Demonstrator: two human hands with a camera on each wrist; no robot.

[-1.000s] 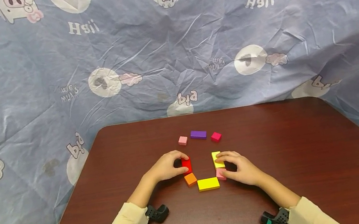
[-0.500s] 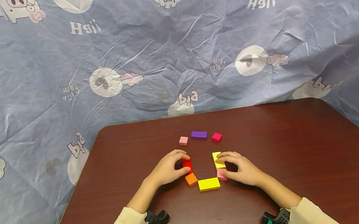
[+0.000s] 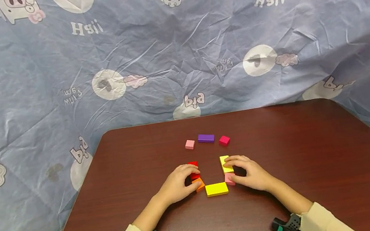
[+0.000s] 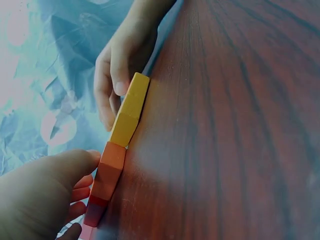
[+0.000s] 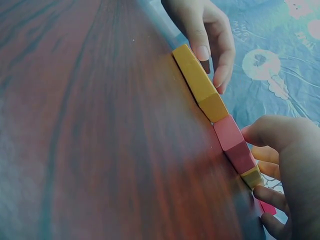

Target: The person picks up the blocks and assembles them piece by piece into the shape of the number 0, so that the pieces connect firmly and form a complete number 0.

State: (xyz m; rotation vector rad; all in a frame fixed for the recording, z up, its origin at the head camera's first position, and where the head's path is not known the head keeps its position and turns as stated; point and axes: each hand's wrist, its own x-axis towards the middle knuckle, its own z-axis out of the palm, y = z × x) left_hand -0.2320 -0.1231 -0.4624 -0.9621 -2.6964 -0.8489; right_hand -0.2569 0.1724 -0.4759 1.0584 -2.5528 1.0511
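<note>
My left hand (image 3: pixel 178 186) bends around the left side of a U of wooden blocks. Its thumb touches the orange block (image 3: pixel 201 186), and its fingers rest over the red block (image 3: pixel 193 164) just behind. Opposite, my right hand (image 3: pixel 254 176) has its thumb against the pink block (image 3: pixel 229 182) and its fingertips over the standing-away yellow block (image 3: pixel 228 169). Between the two corners lies another yellow block (image 3: pixel 216 189), untouched. In the left wrist view the orange block (image 4: pixel 108 172) meets this yellow block (image 4: pixel 131 107); in the right wrist view the pink block (image 5: pixel 234 142) meets its other end.
Farther back on the brown table (image 3: pixel 139 147) lie a light pink block (image 3: pixel 190 144), a purple block (image 3: pixel 206 138) and a crimson block (image 3: pixel 224 140), apart from each other. A blue printed cloth (image 3: pixel 174 52) hangs behind the table. Each wrist wears a black camera band.
My left hand has slid toward the person, its thumb going from the red block to the orange one. The red block is now nearer in line with the orange block. The right hand stays put.
</note>
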